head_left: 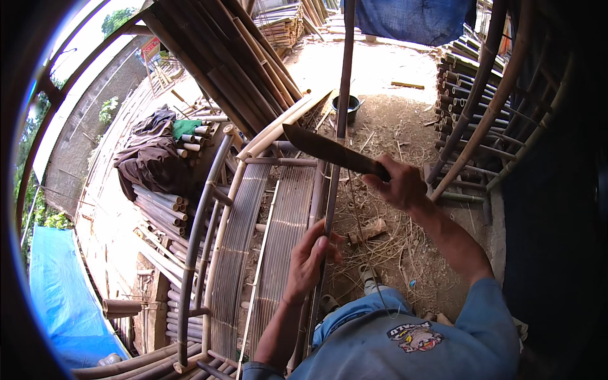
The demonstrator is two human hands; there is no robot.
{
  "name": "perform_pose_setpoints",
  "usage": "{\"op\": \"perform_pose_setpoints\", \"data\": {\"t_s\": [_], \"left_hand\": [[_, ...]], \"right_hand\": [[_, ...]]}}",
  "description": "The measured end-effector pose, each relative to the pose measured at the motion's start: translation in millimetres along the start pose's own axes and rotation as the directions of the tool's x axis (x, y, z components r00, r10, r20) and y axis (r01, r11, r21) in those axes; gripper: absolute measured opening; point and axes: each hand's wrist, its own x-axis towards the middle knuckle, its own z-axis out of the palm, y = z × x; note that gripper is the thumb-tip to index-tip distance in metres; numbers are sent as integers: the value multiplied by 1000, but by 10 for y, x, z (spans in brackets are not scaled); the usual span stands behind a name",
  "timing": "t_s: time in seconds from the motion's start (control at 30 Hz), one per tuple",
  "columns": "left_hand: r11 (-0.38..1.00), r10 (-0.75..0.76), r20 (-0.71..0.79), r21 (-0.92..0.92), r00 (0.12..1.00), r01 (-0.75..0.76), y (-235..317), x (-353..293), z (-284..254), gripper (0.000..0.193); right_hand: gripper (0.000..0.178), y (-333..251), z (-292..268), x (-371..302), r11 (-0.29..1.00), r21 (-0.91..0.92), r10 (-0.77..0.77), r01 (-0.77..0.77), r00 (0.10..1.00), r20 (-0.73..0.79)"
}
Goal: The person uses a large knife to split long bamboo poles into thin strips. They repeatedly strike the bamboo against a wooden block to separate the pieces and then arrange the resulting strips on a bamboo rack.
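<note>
My right hand [405, 185] grips the handle of a machete [329, 151]. Its dark, broad blade points to the upper left and crosses in front of an upright bamboo pole [346, 69]. Lower and to the left, the fingers of my left hand [306, 265] are closed around a long thin bamboo strip [331, 199], which stands upright just beneath the blade. Whether the blade touches the strip I cannot tell. Beside my left forearm is a bamboo bench [288, 212] with a seat of narrow slats and a rail along its left side.
Dark split bamboo [221, 69] leans beyond the bench. A black bucket [352, 114] stands behind the pole. Shavings [411, 247] and a wood chunk [367, 231] litter the ground. Bamboo stacks [456, 95] rise at right; brown cloth [152, 155] covers poles at left, near a blue tarp [63, 291].
</note>
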Motion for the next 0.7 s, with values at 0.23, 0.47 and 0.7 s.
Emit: {"op": "perform_pose_setpoints", "data": {"t_s": [0.23, 0.47, 0.7], "left_hand": [[992, -114, -131, 45, 985, 120, 149, 193, 128, 33], [963, -145, -201, 198, 969, 185, -77, -120, 129, 35], [958, -186, -239, 172, 953, 230, -179, -360, 87, 34]], "right_hand": [[60, -9, 255, -39, 970, -19, -242, 242, 970, -23], [63, -43, 343, -433, 972, 41, -235, 233, 971, 37], [59, 40, 504, -510, 989, 93, -123, 117, 990, 64]]}}
